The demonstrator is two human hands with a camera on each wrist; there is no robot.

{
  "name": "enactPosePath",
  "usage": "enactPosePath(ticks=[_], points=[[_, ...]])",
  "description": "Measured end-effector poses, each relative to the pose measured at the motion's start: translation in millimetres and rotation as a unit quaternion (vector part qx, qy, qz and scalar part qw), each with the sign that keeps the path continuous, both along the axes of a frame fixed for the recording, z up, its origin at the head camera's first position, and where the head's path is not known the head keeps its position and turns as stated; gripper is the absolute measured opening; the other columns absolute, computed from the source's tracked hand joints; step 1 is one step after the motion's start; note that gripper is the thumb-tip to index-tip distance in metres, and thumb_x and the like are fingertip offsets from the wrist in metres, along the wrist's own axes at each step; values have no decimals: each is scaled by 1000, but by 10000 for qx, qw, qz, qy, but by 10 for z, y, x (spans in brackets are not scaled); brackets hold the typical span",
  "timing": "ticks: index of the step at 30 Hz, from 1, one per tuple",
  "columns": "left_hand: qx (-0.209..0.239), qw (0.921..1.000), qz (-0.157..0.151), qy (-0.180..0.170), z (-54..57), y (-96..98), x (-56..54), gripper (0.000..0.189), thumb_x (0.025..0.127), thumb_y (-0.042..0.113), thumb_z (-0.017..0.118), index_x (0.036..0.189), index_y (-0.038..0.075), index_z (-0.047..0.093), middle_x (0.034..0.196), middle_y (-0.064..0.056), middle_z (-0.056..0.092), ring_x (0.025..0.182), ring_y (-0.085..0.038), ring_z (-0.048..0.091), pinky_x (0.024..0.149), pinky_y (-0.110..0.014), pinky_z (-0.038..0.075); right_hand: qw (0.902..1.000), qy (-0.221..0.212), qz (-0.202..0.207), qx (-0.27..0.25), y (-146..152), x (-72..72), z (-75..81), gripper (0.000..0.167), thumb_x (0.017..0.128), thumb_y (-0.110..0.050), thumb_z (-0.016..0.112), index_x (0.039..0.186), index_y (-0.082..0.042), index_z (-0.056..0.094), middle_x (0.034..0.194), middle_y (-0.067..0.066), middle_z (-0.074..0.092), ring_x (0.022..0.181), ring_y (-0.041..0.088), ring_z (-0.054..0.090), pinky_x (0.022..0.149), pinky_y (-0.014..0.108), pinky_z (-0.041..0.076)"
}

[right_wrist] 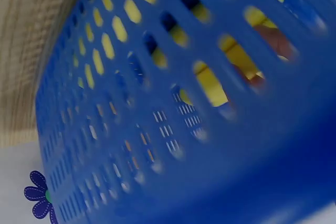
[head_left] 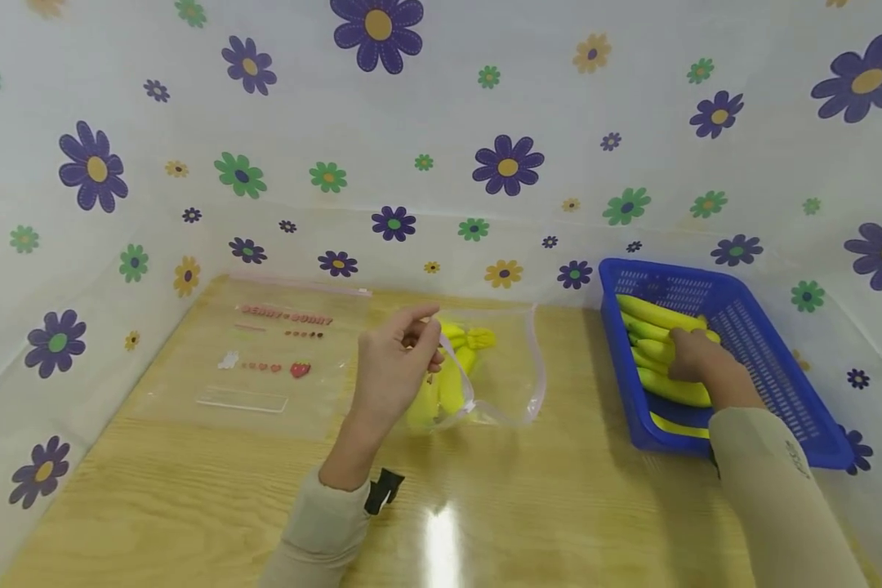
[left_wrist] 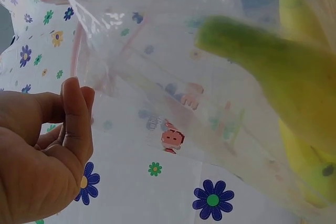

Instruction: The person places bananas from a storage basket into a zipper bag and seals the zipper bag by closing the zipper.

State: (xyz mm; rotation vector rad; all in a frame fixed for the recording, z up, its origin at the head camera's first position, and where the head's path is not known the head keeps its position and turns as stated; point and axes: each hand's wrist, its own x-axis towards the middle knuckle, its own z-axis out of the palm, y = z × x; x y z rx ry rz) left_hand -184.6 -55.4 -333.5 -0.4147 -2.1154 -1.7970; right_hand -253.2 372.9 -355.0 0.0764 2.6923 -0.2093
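My left hand (head_left: pixel 393 359) pinches the pinkish zip edge of a clear zip bag (head_left: pixel 510 359) between thumb and fingers. The bag's mouth stands open to the right, and several yellow bananas (head_left: pixel 452 384) lie inside it. In the left wrist view, a banana with a green tip (left_wrist: pixel 231 40) shows close up with the clear film. My right hand (head_left: pixel 701 359) reaches into a blue basket (head_left: pixel 775 351) and grips a banana among several there. The right wrist view shows mostly the basket's slotted wall (right_wrist: pixel 157 145), with bits of the fingers behind it.
A flat clear zip bag (head_left: pixel 250 343) with pink lettering and a strawberry print lies on the left of the wooden table (head_left: pixel 529 506). Flower-printed white sheeting (head_left: pixel 441 106) stands behind and at both sides.
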Motion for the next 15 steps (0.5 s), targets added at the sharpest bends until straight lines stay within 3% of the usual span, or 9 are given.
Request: enactPosePath(ticks=[4,10,15], points=[[-42,10000,56,14,9,-13,-23,24,97,4,59,117,-5,68,74,-15,69,56,-16,65,50,-31,57,9996,165,-93,204,-30,-23,-38,57,93,-7,55,139,15,30,136,49,26,117,65,40,95,73,38],[-66,9999,54,66,32,0,-25,24,98,4,58,117,-5,68,73,-13,68,55,-16,64,49,-33,57,9986,334,-15,416,-3,-20,-76,28,94,-6,53,115,12,52,128,47,37,94,51,54,79,63,47],[-37,10000,43,56,34,10,-23,24,98,4,58,117,-5,68,73,-13,68,55,-16,64,50,-38,58,9983,320,25,479,16,-2,-82,42,95,-7,49,129,17,46,136,51,26,106,61,50,86,69,45]])
